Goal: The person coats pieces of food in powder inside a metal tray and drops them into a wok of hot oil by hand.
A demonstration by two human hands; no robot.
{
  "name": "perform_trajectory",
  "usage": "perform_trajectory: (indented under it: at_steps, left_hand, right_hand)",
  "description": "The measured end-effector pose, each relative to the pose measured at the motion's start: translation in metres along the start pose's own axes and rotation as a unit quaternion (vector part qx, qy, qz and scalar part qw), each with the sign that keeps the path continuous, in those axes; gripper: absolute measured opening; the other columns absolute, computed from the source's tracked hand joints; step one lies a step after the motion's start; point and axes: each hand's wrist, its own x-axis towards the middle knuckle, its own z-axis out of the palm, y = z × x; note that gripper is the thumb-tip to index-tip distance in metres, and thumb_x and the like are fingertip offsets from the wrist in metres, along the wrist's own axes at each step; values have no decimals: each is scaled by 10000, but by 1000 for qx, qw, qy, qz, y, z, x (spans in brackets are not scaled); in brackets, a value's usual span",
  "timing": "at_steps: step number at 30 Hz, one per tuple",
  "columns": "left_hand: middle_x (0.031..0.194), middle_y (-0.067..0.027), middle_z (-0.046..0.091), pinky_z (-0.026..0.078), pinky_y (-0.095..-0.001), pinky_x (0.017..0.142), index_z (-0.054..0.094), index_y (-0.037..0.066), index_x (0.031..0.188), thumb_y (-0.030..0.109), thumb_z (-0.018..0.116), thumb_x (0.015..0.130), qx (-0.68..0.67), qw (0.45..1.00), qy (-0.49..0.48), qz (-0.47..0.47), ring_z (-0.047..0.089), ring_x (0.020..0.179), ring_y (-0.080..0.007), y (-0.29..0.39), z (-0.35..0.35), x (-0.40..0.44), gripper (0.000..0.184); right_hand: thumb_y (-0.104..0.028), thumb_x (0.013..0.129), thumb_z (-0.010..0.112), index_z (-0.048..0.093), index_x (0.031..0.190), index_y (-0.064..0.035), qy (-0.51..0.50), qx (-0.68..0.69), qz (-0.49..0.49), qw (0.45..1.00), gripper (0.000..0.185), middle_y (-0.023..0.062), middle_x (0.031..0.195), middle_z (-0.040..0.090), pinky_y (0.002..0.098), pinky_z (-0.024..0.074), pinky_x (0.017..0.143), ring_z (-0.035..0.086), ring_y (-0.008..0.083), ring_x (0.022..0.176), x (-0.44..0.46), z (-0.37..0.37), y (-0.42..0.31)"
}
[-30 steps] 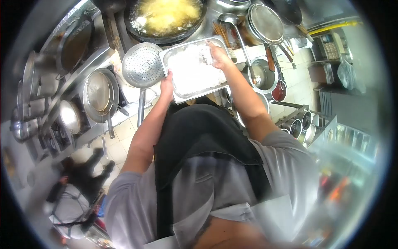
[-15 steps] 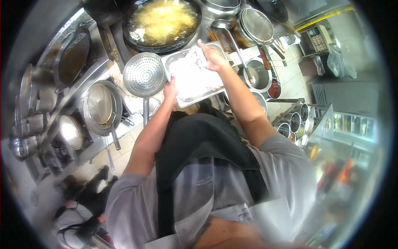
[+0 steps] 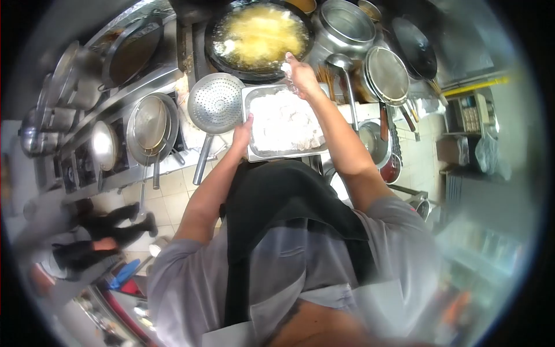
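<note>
My left hand (image 3: 243, 133) is closed on the left edge of a rectangular metal tray (image 3: 289, 155). White powder like flour (image 3: 283, 118) fills the tray, with coated lumps in it. My right hand (image 3: 303, 78) is raised over the tray's far edge, its fingers closed around a small white floury piece (image 3: 287, 68); its exact kind is hidden by the coating and blur. Just beyond that hand, a black wok (image 3: 215, 58) holds bubbling yellow oil with food frying in it. A perforated skimmer (image 3: 216, 103) lies left of the tray, close to my left hand.
A ladle (image 3: 350, 95) and round strainers (image 3: 388, 75) lie to the right. Behind them stand a large metal pot (image 3: 348, 22) and a dark pan (image 3: 414, 49). More strainers (image 3: 151, 124) sit on the left. A person (image 3: 110, 231) is at lower left.
My right hand has moved from over the powder to the tray's far edge, toward the wok, and its fingers have closed. My left hand still holds the tray. The view has shifted.
</note>
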Motion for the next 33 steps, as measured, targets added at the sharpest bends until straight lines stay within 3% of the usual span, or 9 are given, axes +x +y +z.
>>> perform_trajectory:
  at_steps: [4,7,10,11,13,16,20,28,33]
  left_hand:
    - [1018,-189,659,500,-362,804,608,-137,1114,515,602,918,-57,998,-13,-19,620,907,-228,-5,0,0,681]
    - [1037,-178,659,503,-357,818,605,-127,1140,518,602,918,-87,996,-21,-12,620,907,-217,1,3,-12,682]
    - [1051,-175,658,499,-346,822,605,-123,1149,516,598,922,-50,998,0,-50,619,914,-211,6,3,-17,678]
    - [1053,-175,658,497,-346,824,604,-122,1151,521,599,919,-50,998,-3,-47,618,918,-213,5,2,-17,684]
    - [1056,-174,657,495,-346,827,604,-122,1153,527,600,916,-50,998,-5,-46,617,922,-215,2,1,-16,691]
    - [1049,-173,656,485,-348,838,604,-121,1152,546,595,913,-22,999,4,-44,610,926,-220,-5,-2,-6,709]
    - [1064,-176,650,472,-353,858,603,-123,1155,563,581,913,-11,998,2,-61,596,947,-218,-7,-1,-8,727]
    - [1119,-165,634,502,-342,810,545,-128,1237,565,586,909,25,1000,8,-13,612,971,-225,11,5,-21,768]
    - [951,-132,633,505,-334,711,578,-155,1097,533,598,919,-42,998,-19,-46,598,800,-176,18,7,-23,711]
  right_hand:
    - [-505,960,530,638,794,-36,-35,-103,-55,993,509,33,597,559,280,337,399,465,114,445,37,2,-10]
    - [-390,933,589,641,1085,37,-182,-249,-63,949,456,111,806,690,283,463,501,614,150,613,52,4,-47]
    - [-178,794,702,631,1149,11,-216,-587,-190,757,408,182,881,700,364,537,696,678,268,802,99,11,-59]
    - [-178,794,702,631,1149,11,-220,-586,-191,756,408,182,881,700,364,537,696,678,268,802,116,17,-59]
    - [-168,747,713,695,967,11,-227,-727,-268,591,284,204,904,701,403,530,708,676,342,794,140,24,-56]
    - [-122,724,718,701,1036,-75,-281,-758,-219,547,315,195,988,695,412,525,781,663,365,881,145,34,-63]
    - [-136,732,723,694,1040,-59,-274,-731,-276,560,319,191,996,695,427,527,794,669,368,895,171,25,-39]
    - [-84,837,527,706,1016,5,84,-671,-222,703,268,263,1061,665,445,536,886,649,387,1038,78,-26,-94]
    - [-113,845,508,693,982,41,37,-675,-178,715,276,299,1005,657,467,526,885,649,430,985,16,-89,-72]
